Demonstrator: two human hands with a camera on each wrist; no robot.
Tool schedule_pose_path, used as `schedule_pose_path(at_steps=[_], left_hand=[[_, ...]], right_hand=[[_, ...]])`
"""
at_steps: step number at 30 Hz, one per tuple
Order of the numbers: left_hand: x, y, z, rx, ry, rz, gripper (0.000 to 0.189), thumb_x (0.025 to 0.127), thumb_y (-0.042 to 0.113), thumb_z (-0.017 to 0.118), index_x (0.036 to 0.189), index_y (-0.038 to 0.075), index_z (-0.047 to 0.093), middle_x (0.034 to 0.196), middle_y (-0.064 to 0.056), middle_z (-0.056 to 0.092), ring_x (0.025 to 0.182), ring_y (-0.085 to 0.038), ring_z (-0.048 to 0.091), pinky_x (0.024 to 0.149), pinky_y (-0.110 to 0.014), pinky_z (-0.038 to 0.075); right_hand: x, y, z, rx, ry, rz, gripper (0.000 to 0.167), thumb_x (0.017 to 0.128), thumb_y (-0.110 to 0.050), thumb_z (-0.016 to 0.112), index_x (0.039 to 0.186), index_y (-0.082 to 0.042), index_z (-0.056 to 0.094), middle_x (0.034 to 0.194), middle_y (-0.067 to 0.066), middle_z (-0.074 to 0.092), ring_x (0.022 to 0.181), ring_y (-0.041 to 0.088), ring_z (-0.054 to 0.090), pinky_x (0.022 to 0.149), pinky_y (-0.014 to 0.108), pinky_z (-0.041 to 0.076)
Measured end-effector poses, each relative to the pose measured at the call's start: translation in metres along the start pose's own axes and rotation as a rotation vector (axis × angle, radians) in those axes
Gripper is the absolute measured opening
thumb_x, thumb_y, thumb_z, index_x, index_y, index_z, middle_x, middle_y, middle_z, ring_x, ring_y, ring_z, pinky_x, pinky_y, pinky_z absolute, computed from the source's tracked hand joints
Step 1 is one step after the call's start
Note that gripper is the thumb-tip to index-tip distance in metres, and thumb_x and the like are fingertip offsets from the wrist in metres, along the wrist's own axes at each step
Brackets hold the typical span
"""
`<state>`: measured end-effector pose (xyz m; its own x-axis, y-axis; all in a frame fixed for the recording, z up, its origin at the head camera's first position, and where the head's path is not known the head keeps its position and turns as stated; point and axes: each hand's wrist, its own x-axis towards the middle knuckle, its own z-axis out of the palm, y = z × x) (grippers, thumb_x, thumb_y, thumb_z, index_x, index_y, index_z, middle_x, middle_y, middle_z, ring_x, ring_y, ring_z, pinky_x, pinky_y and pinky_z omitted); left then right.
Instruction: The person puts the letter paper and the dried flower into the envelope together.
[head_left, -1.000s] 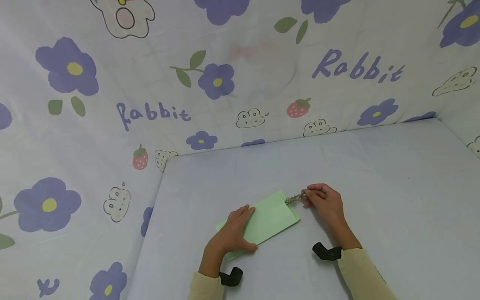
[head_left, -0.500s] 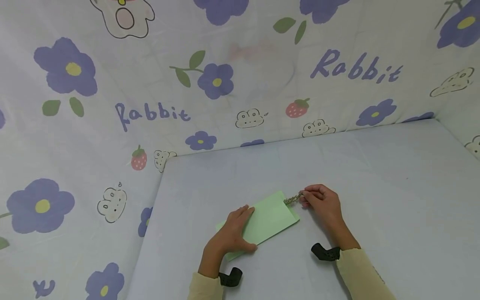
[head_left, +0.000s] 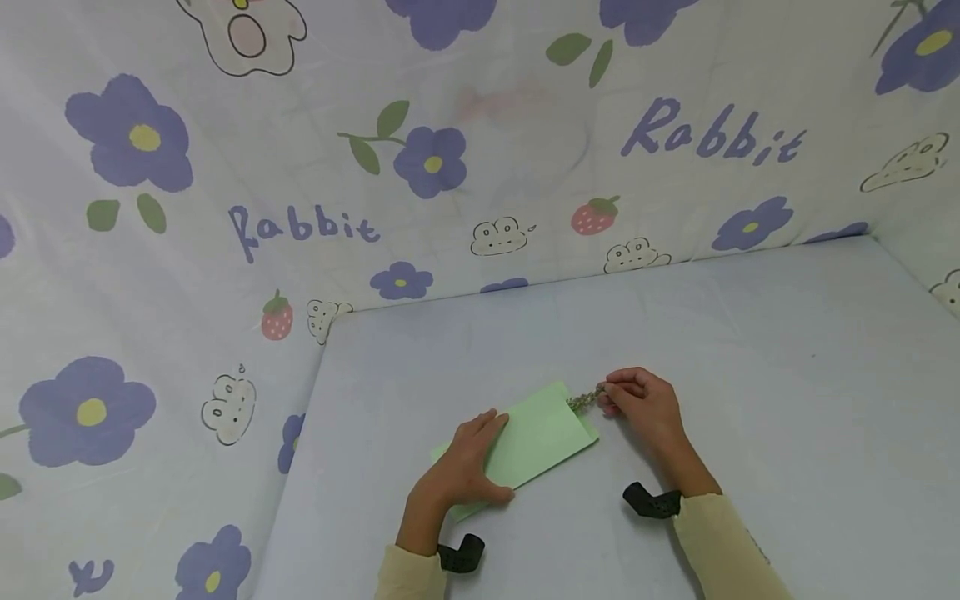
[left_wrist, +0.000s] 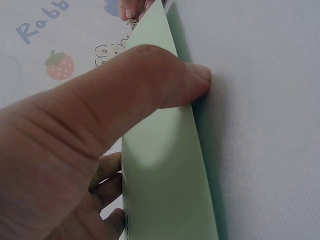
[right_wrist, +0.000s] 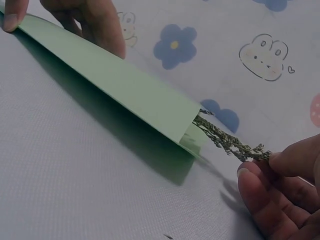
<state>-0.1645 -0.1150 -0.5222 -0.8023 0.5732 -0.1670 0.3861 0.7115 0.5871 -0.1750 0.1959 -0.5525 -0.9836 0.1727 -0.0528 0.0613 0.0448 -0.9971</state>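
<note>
A light green folded paper (head_left: 542, 440) lies slantwise on the white table, its open end facing right. My left hand (head_left: 463, 467) holds it across the left part, with the thumb over the near edge and the fingers at the far edge. A dried sprig (right_wrist: 225, 139) with small greenish-brown buds sticks out between the paper's layers at the open end; its inner part is hidden. My right hand (head_left: 647, 407) pinches the sprig's outer tip between thumb and fingers. In the right wrist view the upper layer (right_wrist: 125, 90) bows up over the lower one.
Cloth printed with purple flowers and rabbits (head_left: 431, 162) hangs behind and to the left of the white table (head_left: 750, 375). A black wrist mount (head_left: 462, 553) is on the left wrist, another black mount (head_left: 651, 502) on the right. A small dark speck (head_left: 813, 356) lies at right.
My right hand has edged slightly left with the sprig, so a little less of the sprig shows outside the paper. My left hand and the paper have stayed put.
</note>
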Motion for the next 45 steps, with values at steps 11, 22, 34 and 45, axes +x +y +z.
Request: schedule_pose_path(at_steps=[11,22,34,45], left_hand=[[-0.0007,0.0004,0.0004,-0.011,0.002,0.000,0.102,0.074,0.028,0.086,0.158,0.012,0.031,0.163,-0.009,0.024,0.148,-0.031,0.021,0.110,-0.053,0.034],[-0.0010,0.0002,0.0014,-0.011,0.003,-0.014,0.102,0.074,0.029,0.086,0.159,0.013,0.031,0.163,-0.008,0.024,0.148,-0.030,0.021,0.110,-0.053,0.034],[-0.0009,0.0013,0.0009,-0.009,0.004,-0.018,0.103,0.074,0.029,0.087,0.158,0.013,0.031,0.163,-0.008,0.024,0.148,-0.030,0.021,0.109,-0.053,0.035],[-0.0008,0.0012,0.0006,-0.014,0.002,-0.017,0.102,0.074,0.029,0.087,0.159,0.013,0.031,0.163,-0.008,0.024,0.148,-0.030,0.021,0.109,-0.053,0.034]], right_hand=[[-0.0007,-0.0049,-0.0025,-0.008,-0.071,0.005,0.022,0.097,-0.003,0.064,0.114,0.011,0.061,0.105,0.025,0.071,0.081,0.016,0.072,0.071,0.029,0.058],[0.0022,-0.0056,-0.0006,-0.054,-0.097,0.018,0.019,0.097,-0.001,0.064,0.111,0.011,0.062,0.105,0.023,0.071,0.082,0.013,0.071,0.071,0.027,0.057],[0.0028,-0.0058,0.0013,-0.093,-0.094,0.026,0.017,0.096,-0.001,0.064,0.109,0.010,0.065,0.104,0.023,0.071,0.081,0.013,0.070,0.069,0.027,0.057],[0.0019,-0.0062,0.0012,-0.151,-0.093,0.001,0.017,0.096,-0.004,0.066,0.108,0.008,0.068,0.103,0.021,0.071,0.082,0.018,0.071,0.070,0.026,0.057]])
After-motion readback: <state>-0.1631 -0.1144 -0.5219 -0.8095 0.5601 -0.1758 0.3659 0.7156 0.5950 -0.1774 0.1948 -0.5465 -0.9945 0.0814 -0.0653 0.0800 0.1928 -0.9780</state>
